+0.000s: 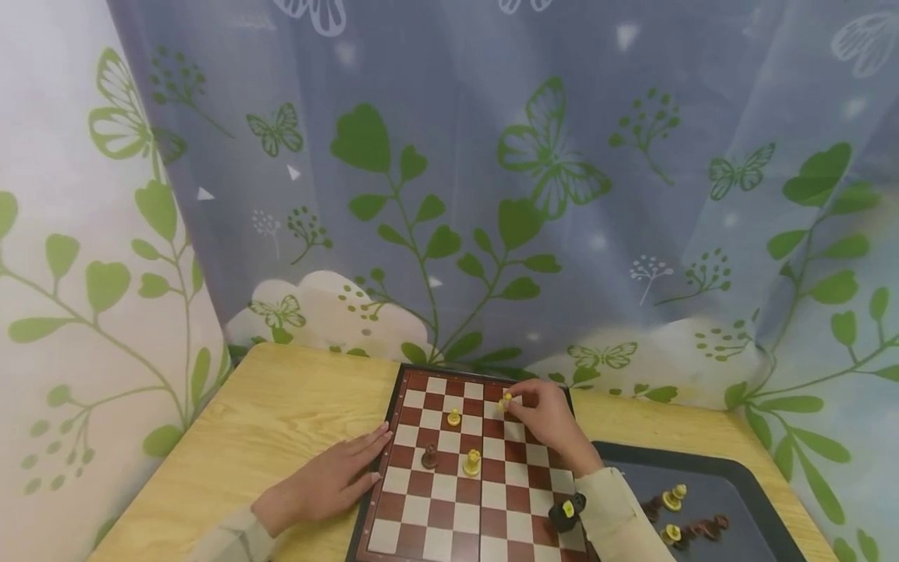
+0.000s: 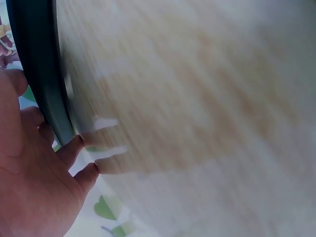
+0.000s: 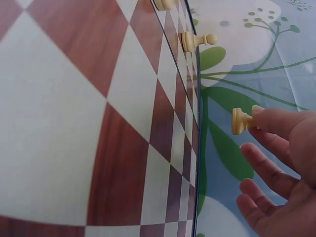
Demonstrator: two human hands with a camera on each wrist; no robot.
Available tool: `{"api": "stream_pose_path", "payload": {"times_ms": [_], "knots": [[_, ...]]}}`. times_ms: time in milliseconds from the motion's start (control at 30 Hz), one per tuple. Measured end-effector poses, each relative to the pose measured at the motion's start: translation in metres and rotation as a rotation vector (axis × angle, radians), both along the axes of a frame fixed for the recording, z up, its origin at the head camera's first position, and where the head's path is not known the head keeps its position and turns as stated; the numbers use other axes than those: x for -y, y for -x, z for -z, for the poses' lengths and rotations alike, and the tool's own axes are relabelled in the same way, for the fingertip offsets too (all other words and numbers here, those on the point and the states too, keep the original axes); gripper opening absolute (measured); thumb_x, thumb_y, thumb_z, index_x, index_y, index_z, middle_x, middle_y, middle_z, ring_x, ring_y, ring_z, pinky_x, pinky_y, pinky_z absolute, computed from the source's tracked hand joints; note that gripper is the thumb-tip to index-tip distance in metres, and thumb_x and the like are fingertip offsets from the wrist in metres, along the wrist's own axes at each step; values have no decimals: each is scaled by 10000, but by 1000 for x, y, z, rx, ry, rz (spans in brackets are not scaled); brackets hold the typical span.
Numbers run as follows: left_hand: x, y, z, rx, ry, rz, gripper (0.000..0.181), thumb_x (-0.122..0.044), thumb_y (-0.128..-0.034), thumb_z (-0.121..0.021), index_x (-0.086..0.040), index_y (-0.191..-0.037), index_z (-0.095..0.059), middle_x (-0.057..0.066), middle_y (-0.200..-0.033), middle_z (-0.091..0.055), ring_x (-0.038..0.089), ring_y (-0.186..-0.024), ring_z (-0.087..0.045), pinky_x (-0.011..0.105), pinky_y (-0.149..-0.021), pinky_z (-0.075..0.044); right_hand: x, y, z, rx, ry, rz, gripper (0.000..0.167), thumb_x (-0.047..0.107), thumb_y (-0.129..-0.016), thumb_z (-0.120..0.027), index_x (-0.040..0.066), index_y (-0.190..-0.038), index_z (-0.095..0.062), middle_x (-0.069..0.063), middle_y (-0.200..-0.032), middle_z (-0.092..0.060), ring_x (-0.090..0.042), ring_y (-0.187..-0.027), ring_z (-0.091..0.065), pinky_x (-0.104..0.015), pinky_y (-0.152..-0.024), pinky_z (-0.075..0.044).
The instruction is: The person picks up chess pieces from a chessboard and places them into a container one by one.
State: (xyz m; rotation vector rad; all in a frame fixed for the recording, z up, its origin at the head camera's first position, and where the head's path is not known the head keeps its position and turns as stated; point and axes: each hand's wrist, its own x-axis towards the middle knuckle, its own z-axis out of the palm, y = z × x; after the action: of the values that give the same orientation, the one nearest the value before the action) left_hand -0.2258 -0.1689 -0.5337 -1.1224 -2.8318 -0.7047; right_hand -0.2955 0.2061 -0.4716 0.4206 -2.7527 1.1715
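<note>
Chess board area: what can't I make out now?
Head view: near edge of the chess board, cut off by the bottom.
Head view: left part of the tray, behind the right sleeve.
Right wrist view: top of the held yellow piece, covered by the right hand.
Right wrist view: another yellow piece, cut off by the top edge.
Left wrist view: grain of the table, blurred.

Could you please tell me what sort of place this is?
Probably a small indoor corner set up for board games, though the wider room is out of view. The signs are the printed cloth hanging behind the wooden table, the chessboard, and the dark tray of chess pieces beside it.
</note>
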Motion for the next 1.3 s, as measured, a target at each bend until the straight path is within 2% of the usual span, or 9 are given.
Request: {"api": "stream_pose_path", "payload": {"times_ms": [333, 500, 600, 767, 967, 1300], "knots": [[0, -1, 0, 3, 8, -9, 583, -340, -1103, -411, -40, -1593, -310, 139, -1663, -273, 410, -1459, -384, 638, -1127, -372, -8, -14, -3, -56, 83, -27, 147, 124, -904, -779, 53, -1032, -791, -207, -1208, -700, -381, -1166, -621, -628, -1017, -474], [0, 0, -1, 12, 10, -1, 585, -339, -1103, -409, -38, -1595, -304, 139, -1666, -268, 409, -1463, -377, 639, -1128, -370, -15, -27, -7, -77, 121, 16, 175, 208, -889, -808, 108, -1033, -798, -149, -1217, -697, -367, -1220, -596, -609, -947, -528], [0, 1, -2, 8, 10, -5, 584, -334, -1102, -413, -35, -1593, -307, 143, -1663, -271, 410, -1462, -379, 636, -1129, -370, -17, -37, -11, -95, 135, 28, 194, 238, -887, -812, 104, -1027, -800, -131, -1224, -695, -359, -1224, -592, -594, -910, -553], [0, 1, -4, 1, 25, -7, 585, -334, -1101, -419, -26, -1587, -316, 149, -1659, -278, 394, -1461, -386, 608, -1136, -380, -22, -57, -22, -121, 107, 44, 184, 240, -900, -797, 120, -1038, -805, -106, -1220, -708, -336, -1196, -590, -587, -928, -511], [0, 3, -7, 13, 31, -3, 596, -360, -1100, -419, -33, -1588, -318, 140, -1662, -277, 367, -1466, -388, 575, -1148, -381, -40, -78, -31, -113, 56, 96, 190, 232, -915, -780, 136, -1079, -794, -81, -1224, -706, -365, -1242, -559, -655, -1003, -444], [1, 4, -7, 14, 43, 13, 599, -369, -1099, -419, -29, -1583, -329, 142, -1658, -286, 362, -1463, -394, 561, -1146, -389, -79, -107, -23, -141, -11, 199, 205, 188, -909, -783, 92, -1090, -782, -98, -1227, -706, -351, -1193, -568, -617, -966, -471]]}}
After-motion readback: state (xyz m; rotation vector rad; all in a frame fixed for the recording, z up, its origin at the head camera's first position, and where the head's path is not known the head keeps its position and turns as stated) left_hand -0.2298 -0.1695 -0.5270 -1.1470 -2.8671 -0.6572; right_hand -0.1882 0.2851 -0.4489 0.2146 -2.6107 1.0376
